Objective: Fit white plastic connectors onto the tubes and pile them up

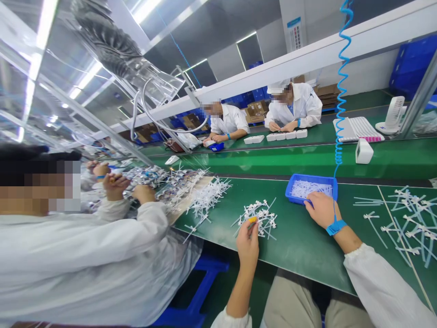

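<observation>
White plastic pcs (261,217): light, thin, snag-prone; I'd pinch one stem. Left hand (248,240) grip closed on yellow tool (252,220); right hand (320,209), 2 o'clock, open on blue tray (294,183).

- Left hand (248,243): bare, forearm bare, white sleeve pushed up near elbow, gathered cuff.
- Right hand (320,210): bare, blue wrist strap (336,226) snug on wrist.
- Blue coiled cord (341,86) runs up from strap.
- Right white sleeve (378,284): elastic cuff, loose fabric.
- Beige trousers (290,305) on lap.
</observation>
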A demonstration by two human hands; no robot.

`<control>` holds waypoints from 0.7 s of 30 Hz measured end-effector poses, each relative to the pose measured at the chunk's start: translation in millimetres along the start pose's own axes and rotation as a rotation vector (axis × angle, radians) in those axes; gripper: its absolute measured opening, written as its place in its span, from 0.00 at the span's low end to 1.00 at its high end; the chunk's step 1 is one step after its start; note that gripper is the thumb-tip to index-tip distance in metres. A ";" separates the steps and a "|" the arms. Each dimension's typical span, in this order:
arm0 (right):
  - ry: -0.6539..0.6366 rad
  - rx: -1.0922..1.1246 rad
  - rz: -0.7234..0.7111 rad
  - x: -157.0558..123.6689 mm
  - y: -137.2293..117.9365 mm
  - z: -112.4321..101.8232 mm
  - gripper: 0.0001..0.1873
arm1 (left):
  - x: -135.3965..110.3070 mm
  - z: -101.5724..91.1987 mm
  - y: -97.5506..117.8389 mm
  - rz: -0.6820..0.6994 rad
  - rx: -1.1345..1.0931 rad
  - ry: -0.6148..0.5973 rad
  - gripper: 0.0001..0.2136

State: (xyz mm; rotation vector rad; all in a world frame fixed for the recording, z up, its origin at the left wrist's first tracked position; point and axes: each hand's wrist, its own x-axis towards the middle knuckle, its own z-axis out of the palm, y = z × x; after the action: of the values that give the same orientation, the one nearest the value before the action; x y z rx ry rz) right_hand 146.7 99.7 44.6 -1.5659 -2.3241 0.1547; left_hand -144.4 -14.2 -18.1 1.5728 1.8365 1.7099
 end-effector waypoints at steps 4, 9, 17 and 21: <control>-0.002 0.001 0.009 0.0 -1.3 -1.8 0.14 | 0.2 -0.1 -1.1 0.027 -0.009 -0.001 0.16; -0.015 -0.002 0.011 -0.1 -1.7 -3.0 0.14 | 0.4 -0.4 -2.2 0.021 -0.019 0.001 0.16; -0.011 -0.002 0.009 -0.5 -2.1 -4.4 0.14 | -0.4 1.2 -2.9 0.044 -0.025 0.078 0.18; -0.015 -0.008 0.003 -0.4 -1.9 -5.1 0.14 | -2.4 0.9 -4.7 0.057 -0.044 0.105 0.17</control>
State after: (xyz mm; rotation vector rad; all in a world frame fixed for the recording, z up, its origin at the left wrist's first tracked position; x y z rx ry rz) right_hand 146.9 98.1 49.9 -1.5771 -2.3368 0.1593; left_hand -145.3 -14.4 -23.4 1.5606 1.8048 1.8787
